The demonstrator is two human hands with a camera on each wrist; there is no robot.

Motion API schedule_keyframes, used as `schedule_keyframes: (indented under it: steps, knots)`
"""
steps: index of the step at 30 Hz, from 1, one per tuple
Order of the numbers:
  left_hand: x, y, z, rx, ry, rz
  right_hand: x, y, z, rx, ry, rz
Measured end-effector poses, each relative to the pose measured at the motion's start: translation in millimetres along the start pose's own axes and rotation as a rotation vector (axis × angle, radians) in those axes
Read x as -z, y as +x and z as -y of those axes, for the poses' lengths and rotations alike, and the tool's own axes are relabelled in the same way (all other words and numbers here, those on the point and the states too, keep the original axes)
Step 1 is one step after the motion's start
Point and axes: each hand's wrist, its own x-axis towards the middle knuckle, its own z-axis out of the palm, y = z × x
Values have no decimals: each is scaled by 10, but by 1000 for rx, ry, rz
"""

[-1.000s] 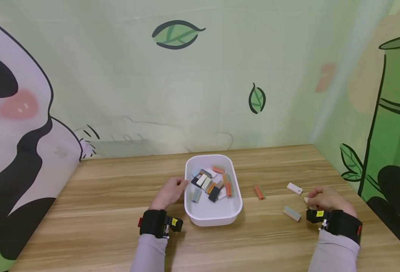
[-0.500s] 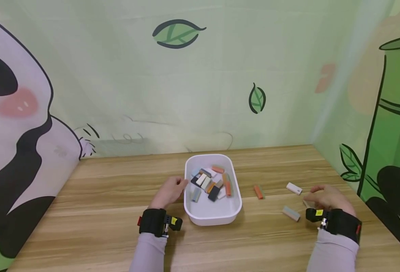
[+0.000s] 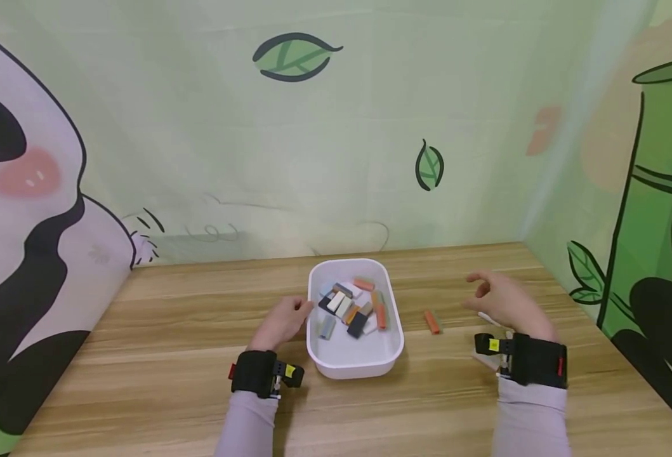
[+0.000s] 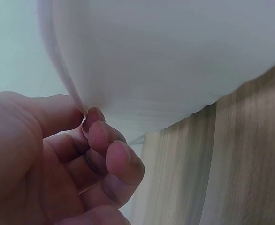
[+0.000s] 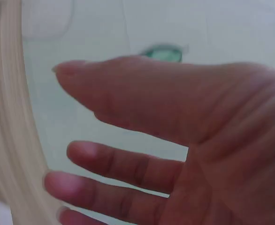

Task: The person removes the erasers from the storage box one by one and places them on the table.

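Observation:
In the head view, a white plastic bin (image 3: 355, 363) stands mid-table, holding several small eraser-like blocks in white, grey, black and orange. My left hand (image 3: 283, 322) pinches the bin's left rim between thumb and fingertips; the left wrist view shows the thumb inside the wall (image 4: 142, 56) and the fingers curled outside. My right hand (image 3: 509, 303) hovers over the right part of the table, with thumb and fingers apart and nothing between them. Under it a white block (image 3: 487, 317) shows partly. A grey block (image 3: 486, 360) is mostly covered by the wrist camera.
An orange-and-green block (image 3: 432, 322) lies on the wooden table (image 3: 170, 355) between the bin and my right hand. Printed cloth walls (image 3: 336, 158) with pandas and leaves close off the back and sides.
My right hand has left the small pale block at the far right, moving left and toward the back wall with its fingers spreading. The left hand keeps its place at the rim.

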Motion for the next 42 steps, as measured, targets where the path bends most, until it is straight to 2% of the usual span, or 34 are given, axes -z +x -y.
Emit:
schedule_keyframes:
  steps: [8,15,25,29,32,35,42]
  knots:
    - [7,-13,-14,6,4,-1,-278,240,499,130,-32,4]
    - [3,-17,-7,15,8,2,-570,384,795,226,-60,41]
    - [12,-24,1,17,-6,9,-908,562,878,269,-118,144]
    - [13,-22,9,8,-3,4,-986,574,927,230,-155,199]
    - [12,-20,12,-2,-2,9,-1034,581,971,236,-213,234]
    - [16,-22,10,1,-7,10,-1068,596,991,289,-294,232]
    - [43,-32,-5,0,9,6,-1171,654,930,475,-425,159]
